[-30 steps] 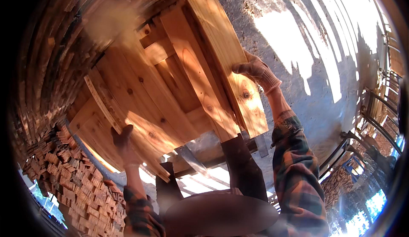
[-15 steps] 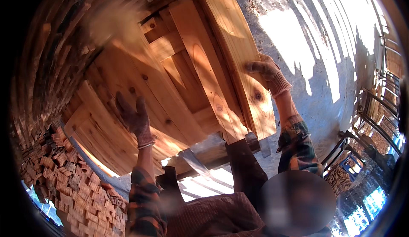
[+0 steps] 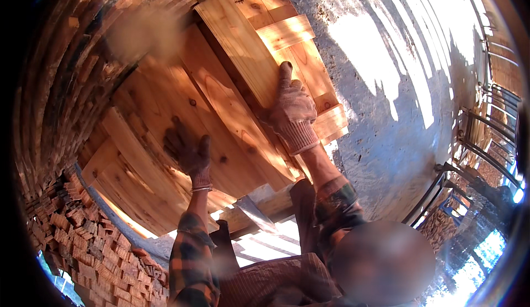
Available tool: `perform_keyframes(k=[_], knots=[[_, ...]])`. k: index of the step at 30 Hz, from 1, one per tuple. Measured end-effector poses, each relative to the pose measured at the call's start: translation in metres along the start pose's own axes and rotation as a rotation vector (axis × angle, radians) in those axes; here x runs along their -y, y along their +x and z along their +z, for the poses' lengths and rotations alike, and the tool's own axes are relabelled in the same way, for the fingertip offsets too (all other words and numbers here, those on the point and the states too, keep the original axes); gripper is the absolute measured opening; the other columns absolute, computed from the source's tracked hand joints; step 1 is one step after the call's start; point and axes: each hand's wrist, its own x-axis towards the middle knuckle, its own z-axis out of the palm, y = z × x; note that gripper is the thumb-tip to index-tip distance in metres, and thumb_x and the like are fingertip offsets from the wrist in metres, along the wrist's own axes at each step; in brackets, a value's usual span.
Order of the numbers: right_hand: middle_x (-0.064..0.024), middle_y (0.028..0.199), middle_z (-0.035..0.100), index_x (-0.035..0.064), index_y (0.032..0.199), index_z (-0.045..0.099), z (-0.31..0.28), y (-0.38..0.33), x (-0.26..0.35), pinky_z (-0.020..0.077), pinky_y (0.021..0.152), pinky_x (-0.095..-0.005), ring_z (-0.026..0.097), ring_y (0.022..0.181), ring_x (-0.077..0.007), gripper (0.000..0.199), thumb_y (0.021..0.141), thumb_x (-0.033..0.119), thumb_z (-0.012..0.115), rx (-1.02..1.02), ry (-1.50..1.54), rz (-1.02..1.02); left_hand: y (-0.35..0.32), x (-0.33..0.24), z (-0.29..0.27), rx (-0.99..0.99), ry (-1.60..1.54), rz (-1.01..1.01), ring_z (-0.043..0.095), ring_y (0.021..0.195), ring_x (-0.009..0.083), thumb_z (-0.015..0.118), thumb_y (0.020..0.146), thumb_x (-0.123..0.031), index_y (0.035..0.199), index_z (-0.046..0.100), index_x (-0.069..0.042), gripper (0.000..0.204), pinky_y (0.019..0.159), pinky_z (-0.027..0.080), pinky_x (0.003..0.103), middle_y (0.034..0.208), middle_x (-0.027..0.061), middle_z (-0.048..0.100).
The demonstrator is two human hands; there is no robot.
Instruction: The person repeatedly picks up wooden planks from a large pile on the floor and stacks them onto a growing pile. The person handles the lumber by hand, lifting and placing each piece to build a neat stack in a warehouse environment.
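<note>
Has a pale plank (image 3: 237, 36) slanting across a layer of wide, knotted boards (image 3: 223, 141), just left of a cross-battened panel (image 3: 312, 67). Sets the gloved right hand (image 3: 292, 108) at the plank's near end, with one digit pointing forward and others curled; cannot tell whether clamped on its edge. Holds the gloved left hand (image 3: 189, 150) open over the boards, apart from the right. Shows concrete floor (image 3: 386, 158) at right, cut wooden blocks (image 3: 94, 241) heaped at lower left.
</note>
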Motion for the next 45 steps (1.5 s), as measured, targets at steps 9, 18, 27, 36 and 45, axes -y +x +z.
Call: perform_keyframes(k=[9,18,27,36,45], knots=[[-0.0263,0.126,0.050,0.0058,0.146,0.021,-0.049,0.042,-0.078,0.0464,0.094,-0.0432,0.056,0.110,-0.0382,0.113,0.056,0.033,0.083,0.102,0.152,-0.061,0.001,-0.007,-0.006,-0.054,0.129,0.029,0.036,0.122,0.0495,0.027,0.083,-0.077,0.149,0.023,-0.010,0.094,0.106,0.025,0.057,0.137,0.0264,0.035],[-0.0279,0.122,0.052,0.0008,0.145,0.023,-0.001,0.070,-0.080,0.0466,0.095,-0.0393,0.056,0.108,-0.0400,0.112,0.055,0.031,0.083,-0.090,0.191,-0.143,-0.003,-0.007,0.014,-0.079,0.214,0.045,0.032,0.127,0.0488,0.029,0.086,-0.074,0.146,0.028,-0.006,0.090,0.106,0.025,0.059,0.139,0.0258,0.035],[-0.0252,0.120,0.057,0.0126,0.147,0.031,0.006,0.128,-0.139,0.0457,0.096,-0.0388,0.058,0.111,-0.0338,0.088,0.073,0.024,0.078,-0.186,0.386,-0.196,-0.002,-0.008,0.021,-0.092,0.186,0.059,0.032,0.127,0.0493,0.025,0.085,-0.075,0.146,0.028,-0.006,0.092,0.106,0.023,0.062,0.139,0.0274,0.034],[-0.0191,0.119,0.055,0.0217,0.143,0.038,0.036,0.051,-0.068,0.0451,0.088,-0.0469,0.052,0.112,-0.0384,0.087,0.069,0.043,0.078,-0.322,-0.141,-0.242,-0.008,-0.026,0.009,-0.127,-0.123,-0.030,0.034,0.126,0.0466,0.041,0.085,-0.070,0.141,0.034,-0.003,0.087,0.104,0.026,0.059,0.138,0.0272,0.036],[-0.0201,0.111,0.059,0.0092,0.137,0.041,0.011,0.061,-0.049,0.0508,0.081,-0.0451,0.060,0.102,-0.0353,0.098,0.055,0.034,0.088,-0.055,0.125,0.021,0.018,-0.133,-0.008,0.114,-0.833,-0.814,0.058,0.091,0.0282,0.076,0.070,-0.017,0.125,0.049,-0.009,0.062,0.076,0.049,0.040,0.109,0.0143,0.059]])
